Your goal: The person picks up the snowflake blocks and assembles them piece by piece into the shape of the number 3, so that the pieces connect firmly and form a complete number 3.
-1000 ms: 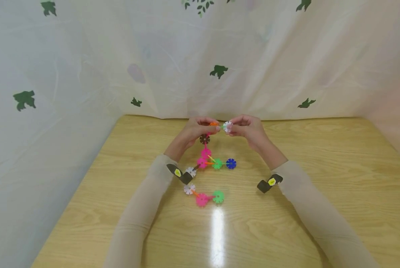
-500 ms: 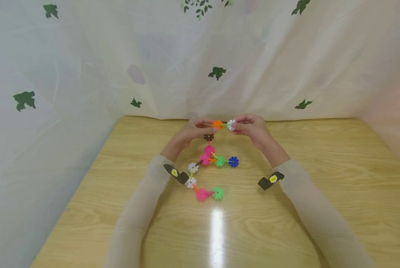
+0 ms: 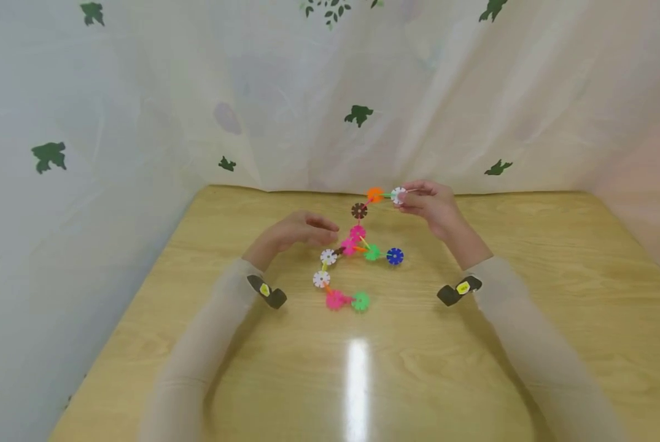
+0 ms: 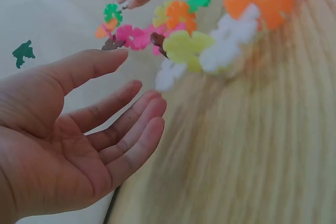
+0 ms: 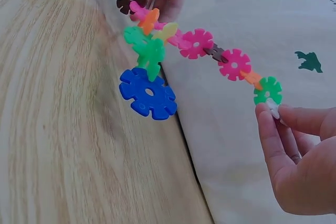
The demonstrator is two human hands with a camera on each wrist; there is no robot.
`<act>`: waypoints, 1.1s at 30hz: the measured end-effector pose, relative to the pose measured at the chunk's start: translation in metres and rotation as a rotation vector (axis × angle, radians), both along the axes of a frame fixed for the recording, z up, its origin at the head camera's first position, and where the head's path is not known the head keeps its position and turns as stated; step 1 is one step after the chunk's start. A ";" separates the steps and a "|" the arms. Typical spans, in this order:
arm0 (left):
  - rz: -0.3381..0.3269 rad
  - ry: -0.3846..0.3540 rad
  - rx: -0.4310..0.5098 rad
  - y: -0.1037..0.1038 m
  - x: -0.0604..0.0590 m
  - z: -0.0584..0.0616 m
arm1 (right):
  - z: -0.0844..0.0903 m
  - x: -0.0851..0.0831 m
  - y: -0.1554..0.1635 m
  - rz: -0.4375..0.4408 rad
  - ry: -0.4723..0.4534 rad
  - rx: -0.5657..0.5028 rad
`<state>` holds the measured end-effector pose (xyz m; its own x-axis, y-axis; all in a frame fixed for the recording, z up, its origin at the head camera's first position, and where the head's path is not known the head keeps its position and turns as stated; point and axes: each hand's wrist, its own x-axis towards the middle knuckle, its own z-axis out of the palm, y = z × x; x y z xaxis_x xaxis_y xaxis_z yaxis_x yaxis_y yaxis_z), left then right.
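A branching chain of slotted plastic snowflake discs spans the middle of the head view. My right hand [image 3: 433, 207] pinches the white snowflake disc [image 3: 398, 196] at the chain's far end between thumb and fingers. A green disc [image 5: 268, 91] joins it, then come orange [image 3: 375, 195], brown [image 3: 359, 211] and pink discs [image 3: 358, 232]. A blue disc [image 5: 149, 93] ends the side branch. My left hand [image 3: 295, 232] is beside the chain's left side, fingers loosely spread, holding nothing. In the left wrist view the palm [image 4: 63, 150] shows bare. How much of the chain touches the table is unclear.
A wood-grain table [image 3: 556, 294] lies under both arms. A pale curtain [image 3: 285, 123] with dark green leaf shapes stands along its far edge. Black straps with small dark devices [image 3: 266, 291] sit on both wrists.
My left hand has let go of the chain near the orange disc and drawn back to the left, towards me. My right hand has shifted right with the white snowflake disc, and the chain has followed.
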<state>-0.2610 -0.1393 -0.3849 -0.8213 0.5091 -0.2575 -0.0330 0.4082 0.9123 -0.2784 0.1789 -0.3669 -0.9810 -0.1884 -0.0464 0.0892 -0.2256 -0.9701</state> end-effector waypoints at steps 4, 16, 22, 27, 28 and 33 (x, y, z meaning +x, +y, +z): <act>-0.059 -0.079 -0.050 -0.009 0.004 -0.004 | 0.003 0.002 0.003 0.004 -0.008 0.023; -0.004 -0.112 -0.036 -0.004 0.009 -0.004 | 0.002 0.004 0.013 0.046 0.064 0.200; 0.031 -0.108 -0.038 -0.002 0.000 -0.002 | -0.001 0.008 0.032 0.088 0.143 0.461; -0.042 -0.085 -0.084 -0.001 -0.017 -0.001 | -0.001 0.014 0.046 0.164 0.170 0.578; -0.059 -0.086 -0.091 0.000 -0.020 0.000 | -0.002 0.015 0.049 0.178 0.174 0.594; -0.122 -0.085 -0.133 0.005 -0.035 0.002 | -0.005 0.018 0.059 0.237 0.183 0.664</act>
<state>-0.2964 -0.1347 -0.3826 -0.7279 0.5607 -0.3947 -0.0500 0.5307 0.8461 -0.2608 0.2382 -0.3717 -0.9203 -0.3860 -0.0636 -0.1145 0.4212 -0.8997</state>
